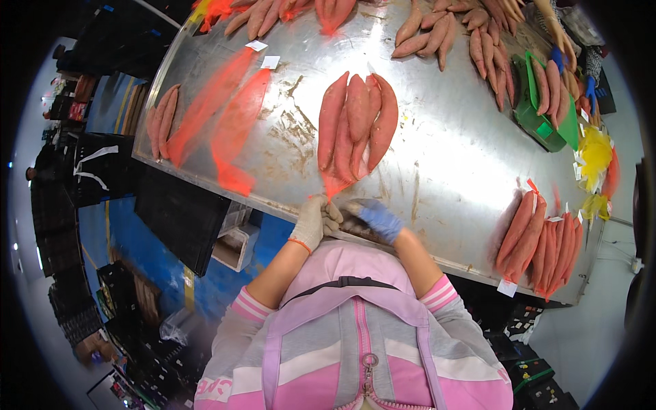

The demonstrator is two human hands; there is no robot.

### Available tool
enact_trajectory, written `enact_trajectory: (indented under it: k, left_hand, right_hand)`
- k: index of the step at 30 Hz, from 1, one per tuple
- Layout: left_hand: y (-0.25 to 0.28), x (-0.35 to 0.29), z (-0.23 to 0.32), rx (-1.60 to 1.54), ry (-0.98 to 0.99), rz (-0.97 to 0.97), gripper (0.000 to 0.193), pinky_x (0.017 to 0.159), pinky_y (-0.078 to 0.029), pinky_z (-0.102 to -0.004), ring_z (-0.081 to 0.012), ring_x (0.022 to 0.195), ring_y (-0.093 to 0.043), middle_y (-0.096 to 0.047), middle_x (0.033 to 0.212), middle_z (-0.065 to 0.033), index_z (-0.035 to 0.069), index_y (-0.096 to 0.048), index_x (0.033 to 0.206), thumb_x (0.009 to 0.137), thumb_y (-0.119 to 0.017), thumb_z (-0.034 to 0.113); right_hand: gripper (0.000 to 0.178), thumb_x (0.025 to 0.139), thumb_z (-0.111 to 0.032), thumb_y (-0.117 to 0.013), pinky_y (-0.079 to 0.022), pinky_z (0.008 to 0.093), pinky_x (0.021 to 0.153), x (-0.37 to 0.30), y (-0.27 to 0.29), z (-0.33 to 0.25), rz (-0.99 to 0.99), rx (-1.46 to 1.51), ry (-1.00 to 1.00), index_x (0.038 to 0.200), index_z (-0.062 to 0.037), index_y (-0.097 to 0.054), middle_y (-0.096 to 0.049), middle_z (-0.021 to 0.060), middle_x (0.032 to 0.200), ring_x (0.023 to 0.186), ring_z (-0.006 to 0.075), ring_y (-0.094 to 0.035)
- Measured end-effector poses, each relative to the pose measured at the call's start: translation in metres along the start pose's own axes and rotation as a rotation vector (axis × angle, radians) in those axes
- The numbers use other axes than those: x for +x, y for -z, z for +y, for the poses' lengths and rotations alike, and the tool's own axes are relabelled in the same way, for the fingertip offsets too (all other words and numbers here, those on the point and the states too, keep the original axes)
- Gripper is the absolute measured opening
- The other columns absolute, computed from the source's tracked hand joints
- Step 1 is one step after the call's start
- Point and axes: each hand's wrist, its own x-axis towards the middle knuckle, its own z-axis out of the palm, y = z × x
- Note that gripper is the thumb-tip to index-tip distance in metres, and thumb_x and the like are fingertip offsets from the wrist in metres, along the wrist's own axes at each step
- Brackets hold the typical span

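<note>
A red net bag (334, 184) full of several sweet potatoes (358, 113) lies in front of me on the metal table, its gathered end toward me. My left hand (316, 220), in a pale glove with an orange cuff edge, is closed on that gathered end. Close beside it on the right is my right hand (374, 217), in a blue and grey glove. Its fingers are smeared by motion, so I cannot tell whether they hold anything.
Flat red net bags (239, 130) with white tags lie on the metal table (437, 198) at left, beside loose sweet potatoes (162, 121). Filled bags (540, 239) stand at right. A green basket (543, 113) and another person's arm (555, 31) are at far right.
</note>
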Motion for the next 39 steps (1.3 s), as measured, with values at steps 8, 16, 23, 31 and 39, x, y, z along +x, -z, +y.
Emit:
enact_trajectory:
  k: [8, 16, 23, 31, 39]
  left_hand:
    - [0.022, -0.012, -0.013, 0.245, 0.053, -0.187, 0.048, 0.043, -0.041, -0.0281, -0.0192, 0.047, -0.054, -0.062, 0.064, -0.0118, 0.001, -0.061, 0.073, 0.088, -0.042, 0.042]
    - [-0.012, 0.001, 0.013, 0.464, -0.346, 0.112, 0.037, 0.058, -0.047, -0.0251, -0.0114, 0.066, -0.058, -0.063, 0.077, -0.0051, -0.001, -0.063, 0.093, 0.083, -0.062, 0.035]
    - [-0.019, 0.017, -0.011, 0.141, -0.319, 0.16, 0.024, 0.042, -0.036, -0.0222, -0.007, 0.048, -0.046, -0.059, 0.068, -0.0026, 0.002, -0.063, 0.086, 0.085, -0.059, 0.026]
    - [-0.01, 0.01, -0.013, 0.204, -0.334, 0.245, 0.024, 0.059, -0.046, -0.0252, -0.0117, 0.063, -0.056, -0.06, 0.076, -0.0042, 0.003, -0.06, 0.093, 0.083, -0.062, 0.024]
    - [-0.065, -0.033, -0.011, 0.904, -0.878, 0.231, 0.039, 0.064, -0.05, -0.03, -0.0172, 0.07, -0.062, -0.063, 0.084, -0.0103, 0.002, -0.058, 0.1, 0.068, -0.075, 0.017]
  right_hand:
    - [0.024, 0.084, -0.023, -0.065, -0.046, 0.0239, 0.054, 0.05, -0.011, 0.006, 0.159, 0.312, 0.06, 0.095, -0.0013, -0.063, -0.063, 0.0032, 0.076, 0.059, 0.0103, -0.056]
    - [0.034, 0.08, -0.017, -0.069, -0.051, 0.0275, 0.072, 0.046, -0.012, 0.032, 0.176, 0.407, 0.28, 0.107, 0.0008, -0.059, -0.063, 0.0073, 0.096, 0.081, 0.0138, -0.061]
    - [0.034, 0.08, -0.012, -0.065, -0.05, 0.0272, 0.069, 0.022, 0.008, 0.028, 0.21, 0.484, 0.245, 0.11, 0.0016, -0.055, -0.062, 0.0076, 0.094, 0.074, 0.0141, -0.058]
    - [0.027, 0.081, -0.011, -0.065, -0.051, 0.0271, 0.059, -0.007, 0.023, 0.02, -0.017, 0.537, 0.017, 0.105, 0.0, -0.058, -0.06, 0.0052, 0.081, 0.061, 0.0133, -0.056]
    - [0.026, 0.079, -0.018, -0.071, -0.05, 0.0246, 0.057, -0.031, 0.024, 0.013, 0.062, 0.287, 0.063, 0.097, 0.0002, -0.063, -0.062, 0.0041, 0.08, 0.065, 0.0117, -0.058]
